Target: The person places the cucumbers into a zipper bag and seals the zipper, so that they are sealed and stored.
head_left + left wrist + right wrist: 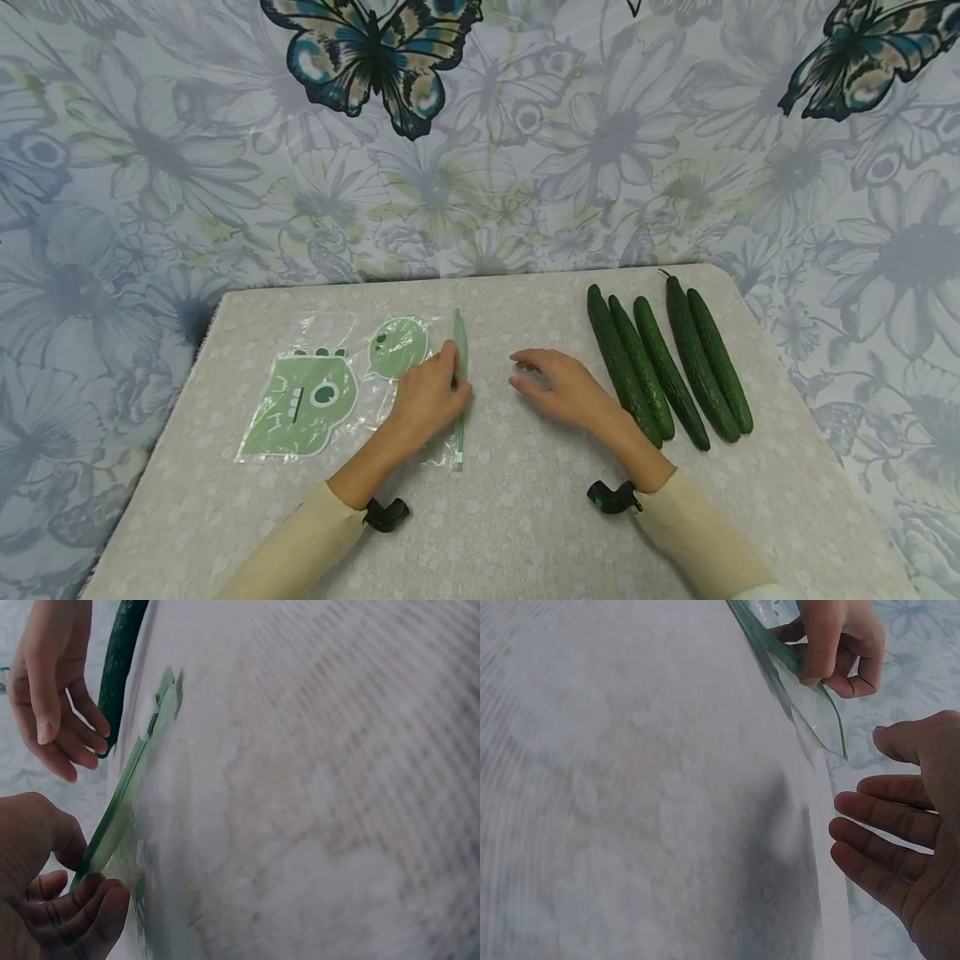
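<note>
A clear zip bag (341, 387) with green cartoon prints lies flat on the left of the table, its green zip strip (459, 433) toward the middle. My left hand (429, 392) pinches that strip between thumb and fingers, and the left wrist view shows the zip edge (120, 795) raised at the grip. In the right wrist view the bag's mouth (810, 712) gapes a little below the pinching fingers. My right hand (562, 387) hovers over the table between the bag and the cucumbers (675, 367), fingers loosely spread and holding nothing.
Several cucumbers lie side by side at the right of the table (525, 517), which has a pale patterned cloth. A floral fabric backdrop (480, 192) with butterflies stands right behind the table's far edge. Each wrist wears a small black camera (387, 515).
</note>
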`<state>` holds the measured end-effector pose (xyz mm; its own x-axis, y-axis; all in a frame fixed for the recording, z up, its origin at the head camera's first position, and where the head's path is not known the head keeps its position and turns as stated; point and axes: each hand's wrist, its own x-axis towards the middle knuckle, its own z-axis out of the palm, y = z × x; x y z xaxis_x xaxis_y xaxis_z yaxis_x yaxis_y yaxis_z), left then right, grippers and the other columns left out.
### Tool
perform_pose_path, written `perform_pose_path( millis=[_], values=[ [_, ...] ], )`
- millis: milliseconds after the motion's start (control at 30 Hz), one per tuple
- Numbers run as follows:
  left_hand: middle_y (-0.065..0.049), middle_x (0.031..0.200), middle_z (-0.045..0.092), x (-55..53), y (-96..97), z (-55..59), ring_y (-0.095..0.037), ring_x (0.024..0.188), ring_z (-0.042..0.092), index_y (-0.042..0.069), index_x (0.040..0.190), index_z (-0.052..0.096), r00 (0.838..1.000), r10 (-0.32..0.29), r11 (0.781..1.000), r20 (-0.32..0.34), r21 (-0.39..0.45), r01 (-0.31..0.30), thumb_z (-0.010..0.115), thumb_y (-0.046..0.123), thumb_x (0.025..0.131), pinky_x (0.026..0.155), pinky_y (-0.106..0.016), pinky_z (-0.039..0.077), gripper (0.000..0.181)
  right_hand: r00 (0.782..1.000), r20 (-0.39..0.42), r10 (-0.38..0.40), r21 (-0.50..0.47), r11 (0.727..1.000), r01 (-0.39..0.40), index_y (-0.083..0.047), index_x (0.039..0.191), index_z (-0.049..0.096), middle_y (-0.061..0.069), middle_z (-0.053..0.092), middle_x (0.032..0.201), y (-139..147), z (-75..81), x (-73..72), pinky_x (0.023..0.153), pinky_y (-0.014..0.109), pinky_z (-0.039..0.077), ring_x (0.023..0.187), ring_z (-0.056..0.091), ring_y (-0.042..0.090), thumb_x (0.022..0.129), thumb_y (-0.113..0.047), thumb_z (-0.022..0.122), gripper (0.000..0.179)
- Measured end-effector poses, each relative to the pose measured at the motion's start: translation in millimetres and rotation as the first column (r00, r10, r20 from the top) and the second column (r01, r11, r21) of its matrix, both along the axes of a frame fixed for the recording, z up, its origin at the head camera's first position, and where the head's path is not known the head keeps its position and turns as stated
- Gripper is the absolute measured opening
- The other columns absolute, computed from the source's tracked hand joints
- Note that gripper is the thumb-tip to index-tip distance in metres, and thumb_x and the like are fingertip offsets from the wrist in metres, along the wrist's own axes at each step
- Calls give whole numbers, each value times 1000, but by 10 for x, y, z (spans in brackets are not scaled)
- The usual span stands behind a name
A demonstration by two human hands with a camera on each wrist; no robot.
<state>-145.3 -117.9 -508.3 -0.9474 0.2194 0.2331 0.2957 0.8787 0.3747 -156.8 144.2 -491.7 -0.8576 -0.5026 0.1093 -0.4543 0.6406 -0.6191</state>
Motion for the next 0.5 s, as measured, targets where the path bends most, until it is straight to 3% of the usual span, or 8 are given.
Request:
perform_pose_path(
  millis=[233, 500],
  values=[
    [3, 75, 60, 43, -130, 63, -12, 63, 54, 13, 104, 55, 995, -29, 980, 90, 201, 10, 68, 10, 89, 57, -29, 43, 20, 997, 49, 58, -88, 995, -53, -9, 141, 70, 6, 76, 135, -193, -45, -61, 102, 44, 60, 117, 75, 22, 108, -32, 68, 41],
    [2, 91, 73, 78, -202, 73, -9, 75, 68, 14, 117, 66, 981, -85, 939, 175, 343, 20, 64, 11, 100, 67, -29, 54, 17, 980, 131, 153, -201, 972, -124, -10, 144, 67, 10, 78, 129, -435, -117, -129, 96, 40, 62, 109, 77, 21, 107, -21, 68, 38]
  ],
)
